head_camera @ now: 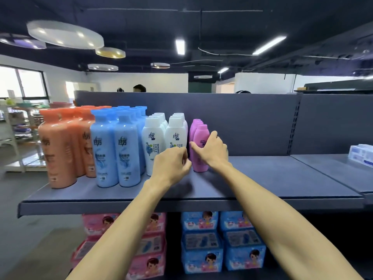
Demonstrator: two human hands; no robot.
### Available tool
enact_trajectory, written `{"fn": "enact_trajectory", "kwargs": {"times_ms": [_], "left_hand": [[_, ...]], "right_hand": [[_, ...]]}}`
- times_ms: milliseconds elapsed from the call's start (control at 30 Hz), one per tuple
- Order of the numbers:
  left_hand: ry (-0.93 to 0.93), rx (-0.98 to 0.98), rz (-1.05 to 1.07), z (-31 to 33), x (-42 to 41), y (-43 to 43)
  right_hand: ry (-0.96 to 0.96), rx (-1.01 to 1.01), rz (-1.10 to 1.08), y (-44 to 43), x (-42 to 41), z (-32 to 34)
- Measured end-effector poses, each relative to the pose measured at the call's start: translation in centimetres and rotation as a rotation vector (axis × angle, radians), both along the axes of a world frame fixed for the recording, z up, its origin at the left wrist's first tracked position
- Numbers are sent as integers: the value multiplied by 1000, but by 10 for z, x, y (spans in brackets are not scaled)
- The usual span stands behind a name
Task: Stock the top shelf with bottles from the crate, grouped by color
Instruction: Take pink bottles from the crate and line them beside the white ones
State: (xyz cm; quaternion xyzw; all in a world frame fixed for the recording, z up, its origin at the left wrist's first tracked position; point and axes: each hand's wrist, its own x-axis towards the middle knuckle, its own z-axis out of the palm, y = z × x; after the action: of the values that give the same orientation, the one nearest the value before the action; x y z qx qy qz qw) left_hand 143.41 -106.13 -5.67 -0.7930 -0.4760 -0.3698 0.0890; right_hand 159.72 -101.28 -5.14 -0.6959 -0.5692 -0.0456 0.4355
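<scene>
Right hand [212,150]: wrapped round the front violet plastic bottle [201,132], thumb across its face, fingers round its right side. Left hand [171,164]: fingers curled, just left of that bottle's lower part and in front of the nearest white bottle; cannot tell whether it holds or pinches anything.

Front violet bottle stands upright on the dark grey metal top shelf [272,178], at the head of a short row of matching violet bottles [195,122] running back toward the rear panel.

To its left, in order:
- white plastic bottles with blue print [153,142], two rows
- light blue bottles with blue caps [105,150]
- orange bottles [58,150], at the shelf's left end

Groups stand side by side, all upright. To the right of the violet row the shelf surface is bare.

Lower shelf: pink wipe packs [153,259] on the left, blue wipe packs [201,257] on the right, stacked. The adjoining shelf at far right holds white-and-blue boxes [361,156].
</scene>
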Motion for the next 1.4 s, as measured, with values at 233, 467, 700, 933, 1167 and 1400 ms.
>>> {"fn": "enact_trajectory", "kwargs": {"times_ms": [233, 467, 700, 933, 1167, 1400], "left_hand": [[-2, -6, 9, -4, -2, 18], [-15, 32, -4, -6, 5, 29], [-7, 23, -28, -9, 7, 27], [5, 27, -34, 0, 3, 15], [14, 20, -59, 8, 2, 0], [14, 47, -77, 5, 0, -15]], "right_hand": [[-1, 19, -17, 18, -4, -2], [-12, 3, -36, 25, -6, -3], [25, -73, -16, 20, -9, 2], [34, -184, 40, -2, -8, -3], [4, -174, 20, -28, -6, 11], [-66, -184, -5, -52, -5, 13]]}}
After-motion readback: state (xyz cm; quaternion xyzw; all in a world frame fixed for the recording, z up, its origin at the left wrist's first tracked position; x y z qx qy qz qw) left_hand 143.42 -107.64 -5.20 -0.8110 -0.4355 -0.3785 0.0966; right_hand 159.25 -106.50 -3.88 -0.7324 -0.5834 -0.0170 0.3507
